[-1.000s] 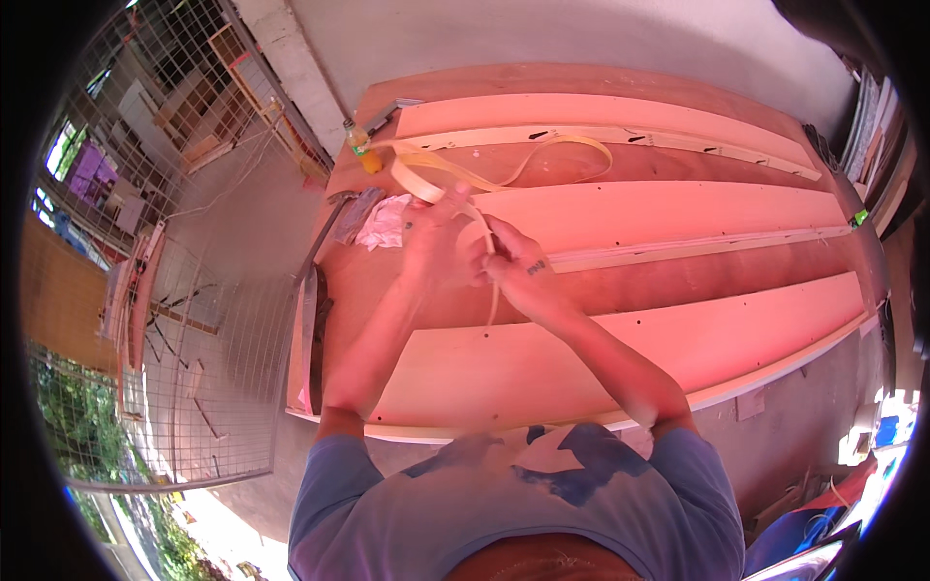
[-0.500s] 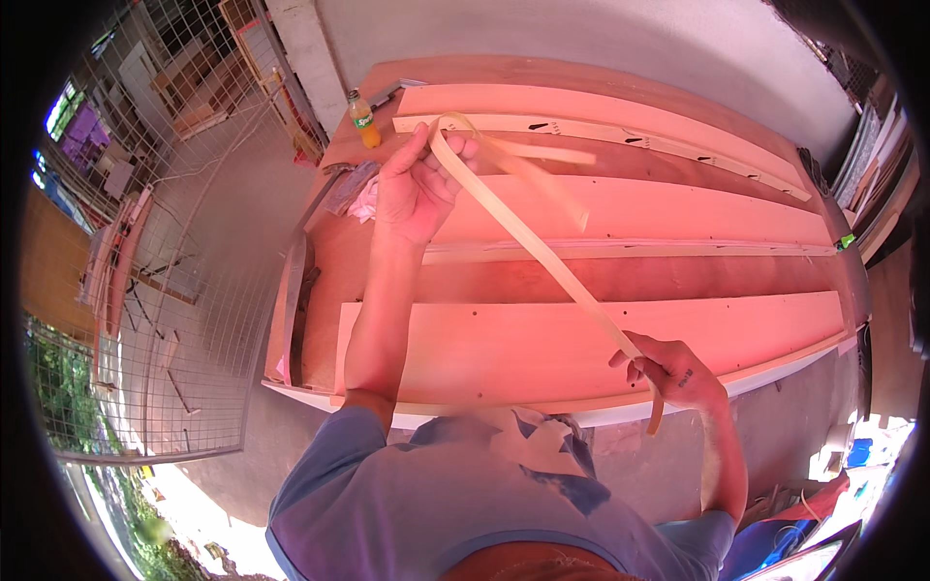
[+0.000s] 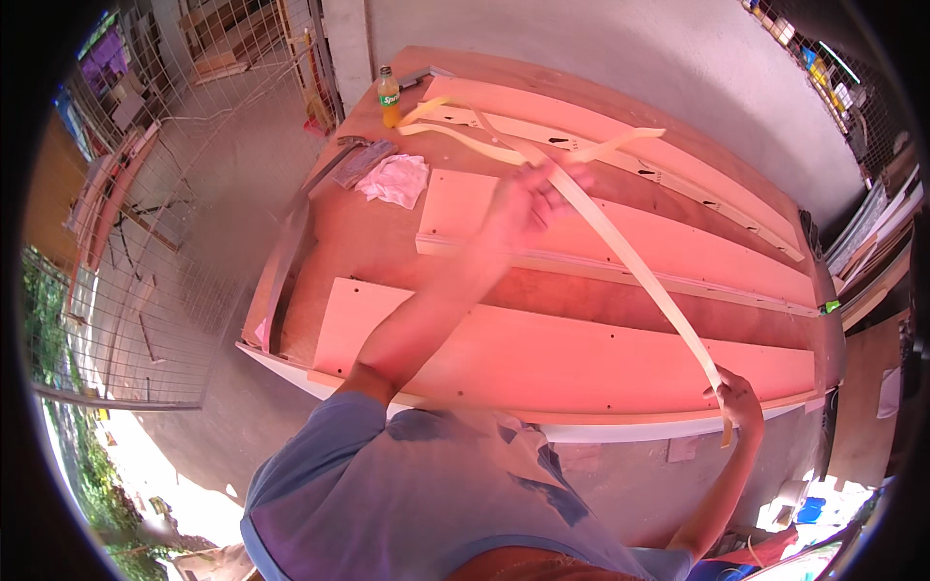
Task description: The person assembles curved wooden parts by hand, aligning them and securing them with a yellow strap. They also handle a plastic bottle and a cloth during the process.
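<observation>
"What are the fingers doing?"

"On the right hand [image 3: 742, 399] they're pinching a pale yellow strip [image 3: 639, 271] near one end, a short tail hanging below. The left hand [image 3: 523, 203] is blurring; the strip is crossing its fingers, but I can't tell whether they're gripping."

"What's changed?"

"Both hands are working farther right than half a second ago, so the strip is now slanting over the middle board [image 3: 668, 237] and front board [image 3: 572, 353], its right-hand end nearing the front board's right end."

"And beyond the fingers?"

"Loose lengths are trailing past the left ones toward the rear board [image 3: 717, 177]. Left of them, a crumpled cloth [image 3: 395, 181] is lying on the counter [image 3: 320, 232]; farther away, a bottle [image 3: 389, 109] is standing."

"Any writing?"

"The bottle's green label is showing pale lettering. Marks along the rear board's edge are staying too small for reading."
</observation>
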`<state>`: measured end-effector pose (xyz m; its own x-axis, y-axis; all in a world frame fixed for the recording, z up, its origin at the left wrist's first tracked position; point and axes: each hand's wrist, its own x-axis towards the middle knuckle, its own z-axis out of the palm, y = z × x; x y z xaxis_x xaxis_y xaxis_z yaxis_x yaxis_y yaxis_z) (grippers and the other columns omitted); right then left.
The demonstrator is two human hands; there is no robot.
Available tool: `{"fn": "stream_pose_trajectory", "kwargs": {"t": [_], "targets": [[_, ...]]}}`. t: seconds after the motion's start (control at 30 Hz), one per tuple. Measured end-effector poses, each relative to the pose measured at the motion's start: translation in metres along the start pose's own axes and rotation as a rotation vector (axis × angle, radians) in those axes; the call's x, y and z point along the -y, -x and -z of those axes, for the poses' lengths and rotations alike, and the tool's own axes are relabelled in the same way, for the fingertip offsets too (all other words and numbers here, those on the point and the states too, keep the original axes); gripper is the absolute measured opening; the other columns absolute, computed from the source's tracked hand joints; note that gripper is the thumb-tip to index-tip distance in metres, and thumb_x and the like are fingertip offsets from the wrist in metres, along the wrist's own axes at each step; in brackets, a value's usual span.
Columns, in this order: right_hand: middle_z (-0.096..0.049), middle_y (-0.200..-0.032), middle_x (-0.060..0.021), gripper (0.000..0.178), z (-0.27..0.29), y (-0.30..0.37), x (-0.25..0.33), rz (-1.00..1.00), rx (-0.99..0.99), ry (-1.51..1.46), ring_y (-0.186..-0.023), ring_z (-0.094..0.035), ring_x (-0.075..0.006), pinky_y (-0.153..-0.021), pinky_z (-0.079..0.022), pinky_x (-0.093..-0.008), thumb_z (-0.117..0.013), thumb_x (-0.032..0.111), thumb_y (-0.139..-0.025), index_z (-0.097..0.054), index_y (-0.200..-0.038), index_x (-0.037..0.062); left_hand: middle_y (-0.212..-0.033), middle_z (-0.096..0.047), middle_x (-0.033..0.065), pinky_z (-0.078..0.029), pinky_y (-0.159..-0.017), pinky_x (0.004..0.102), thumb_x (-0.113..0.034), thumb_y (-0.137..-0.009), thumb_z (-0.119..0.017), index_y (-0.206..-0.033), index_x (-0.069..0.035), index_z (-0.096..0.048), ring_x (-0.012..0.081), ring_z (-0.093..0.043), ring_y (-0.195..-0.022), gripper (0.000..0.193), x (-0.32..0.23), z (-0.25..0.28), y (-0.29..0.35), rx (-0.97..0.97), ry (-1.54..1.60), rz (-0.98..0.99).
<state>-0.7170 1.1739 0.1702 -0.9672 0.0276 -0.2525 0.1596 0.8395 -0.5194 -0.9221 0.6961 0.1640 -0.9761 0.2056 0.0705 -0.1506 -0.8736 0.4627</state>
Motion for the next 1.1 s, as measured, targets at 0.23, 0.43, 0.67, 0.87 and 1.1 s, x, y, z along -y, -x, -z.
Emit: {"fn": "stream_pose_trajectory", "kwargs": {"t": [0.23, 0.43, 0.67, 0.87, 1.1], "targets": [[-0.071, -0.121, -0.0148, 0.047, -0.016, -0.043, 0.167, 0.58, -0.556, -0.145, -0.115, -0.068, -0.0239, -0.096, -0.055, -0.0344, -0.058, -0.004, -0.097, -0.055, -0.144, 0.0018, -0.097, -0.072, 0.0119, -0.06, -0.079, 0.0349, -0.019, -0.103, -0.063, -0.099, 0.001, -0.066, 0.0248, -0.072, -0.089, 0.021, 0.123, -0.015, 0.041, 0.009, -0.49, -0.119], [-0.069, -0.118, -0.0217, 0.051, -0.068, -0.088, 0.3, 0.713, -0.233, 0.176, -0.11, -0.068, -0.0349, -0.091, -0.055, -0.0406, -0.07, 0.017, -0.096, -0.056, -0.141, -0.0017, -0.091, -0.067, 0.0164, -0.053, -0.076, 0.0417, -0.008, -0.091, -0.069, -0.097, 0.003, -0.067, 0.0337, -0.065, -0.087, 0.013, 0.12, -0.002, 0.065, 0.189, -1.504, -0.456], [-0.069, -0.119, -0.0212, 0.047, -0.06, -0.118, 0.312, 0.534, -0.081, -0.064, -0.105, -0.07, -0.0275, -0.088, -0.055, -0.0389, -0.069, 0.016, -0.097, -0.058, -0.14, -0.0015, -0.111, -0.069, 0.0188, -0.051, -0.097, 0.0441, -0.022, -0.092, -0.076, -0.121, 0.003, -0.062, 0.0375, -0.062, -0.114, 0.041, 0.077, 0.006, 0.059, 0.187, -1.46, -0.699], [-0.07, -0.107, -0.017, 0.043, -0.092, -0.141, 0.299, 0.764, -0.327, -0.111, -0.09, -0.069, -0.0259, -0.081, -0.054, -0.0364, -0.068, 0.012, -0.097, -0.06, -0.137, -0.0022, -0.119, -0.067, 0.0176, -0.046, -0.11, 0.0454, -0.031, -0.1, -0.068, -0.119, 0.0, -0.056, 0.0314, -0.059, -0.127, 0.039, 0.076, -0.02, 0.072, -0.122, -0.481, -0.332], [-0.048, -0.068, -0.0027, 0.054, 0.037, -0.2, 0.22, 0.403, -0.686, -0.189, -0.068, -0.052, -0.0144, -0.063, -0.048, -0.0319, -0.066, 0.033, -0.1, -0.057, -0.143, 0.0013, -0.076, -0.05, 0.0043, -0.06, -0.075, 0.0453, -0.028, -0.104, -0.053, -0.08, -0.011, -0.049, 0.0177, -0.059, -0.066, 0.03, -0.035, 0.075, 0.043, 0.04, 0.205, -0.177]]}}
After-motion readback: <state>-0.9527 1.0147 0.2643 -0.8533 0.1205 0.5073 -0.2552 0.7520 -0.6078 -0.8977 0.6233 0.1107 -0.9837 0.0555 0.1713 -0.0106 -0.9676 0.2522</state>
